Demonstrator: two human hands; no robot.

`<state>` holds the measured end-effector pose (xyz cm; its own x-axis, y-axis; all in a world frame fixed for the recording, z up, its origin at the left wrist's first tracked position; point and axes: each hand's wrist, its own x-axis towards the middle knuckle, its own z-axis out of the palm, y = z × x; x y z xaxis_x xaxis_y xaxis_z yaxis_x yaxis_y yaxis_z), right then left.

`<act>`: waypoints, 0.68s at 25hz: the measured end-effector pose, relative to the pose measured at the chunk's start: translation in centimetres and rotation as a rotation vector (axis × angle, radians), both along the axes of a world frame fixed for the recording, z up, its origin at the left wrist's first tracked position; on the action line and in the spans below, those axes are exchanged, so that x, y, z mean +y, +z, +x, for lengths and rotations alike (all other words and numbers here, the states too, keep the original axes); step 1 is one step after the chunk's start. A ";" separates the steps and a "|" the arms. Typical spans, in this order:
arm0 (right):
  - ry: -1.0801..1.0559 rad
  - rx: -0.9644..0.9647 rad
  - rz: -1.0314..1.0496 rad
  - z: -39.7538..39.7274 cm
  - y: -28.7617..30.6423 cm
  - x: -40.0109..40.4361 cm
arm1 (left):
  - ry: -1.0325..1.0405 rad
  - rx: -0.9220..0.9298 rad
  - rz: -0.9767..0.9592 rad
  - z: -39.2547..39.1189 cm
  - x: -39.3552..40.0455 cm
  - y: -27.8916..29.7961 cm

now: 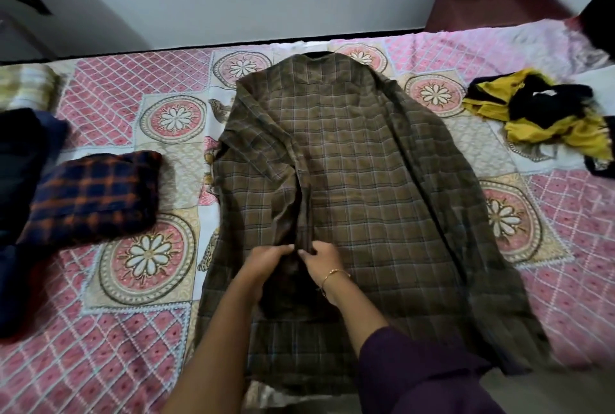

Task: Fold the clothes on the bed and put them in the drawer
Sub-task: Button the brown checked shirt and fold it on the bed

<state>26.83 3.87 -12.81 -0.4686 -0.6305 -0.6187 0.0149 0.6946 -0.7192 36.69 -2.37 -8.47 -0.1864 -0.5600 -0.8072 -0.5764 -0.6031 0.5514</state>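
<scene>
Checked brown shirt [359, 160] spread on bed [139, 330]; left hand [266, 259] and right hand [324, 259] pinch its placket edges.

Brown checked shirt [359, 160], pink floral bedsheet [133, 340], navy-orange plaid cloth [90, 194].

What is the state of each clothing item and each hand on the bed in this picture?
brown checked shirt: spread out flat, collar far from the person, not folded yet.
left hand: pinches the shirt's front edge.
right hand: pinches the shirt's front edge, beside the left hand.
navy and orange checked garment: folded.
yellow and black garment: crumpled, unfolded.
dark blue clothes: piled, fold unclear.
</scene>
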 end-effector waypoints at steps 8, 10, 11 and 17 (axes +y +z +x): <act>-0.202 0.367 0.193 -11.2 2.3 7.4 | -0.123 0.236 0.257 -2.8 5.8 -2.1; -0.079 0.452 0.291 -11.8 2.3 8.8 | 0.118 0.343 0.213 -3.3 4.9 -2.7; -0.034 0.484 0.321 -11.8 2.0 9.2 | 0.232 0.411 0.206 -3.4 4.0 -2.8; -0.015 0.546 0.334 -11.2 1.5 8.1 | 0.427 0.523 0.064 -3.5 -3.1 -2.4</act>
<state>15.68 11.94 -11.31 -0.7795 -0.4358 -0.4500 -0.2809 0.8853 -0.3707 33.16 -5.44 -10.86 -0.3346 -0.6251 -0.7052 0.0527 -0.7595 0.6483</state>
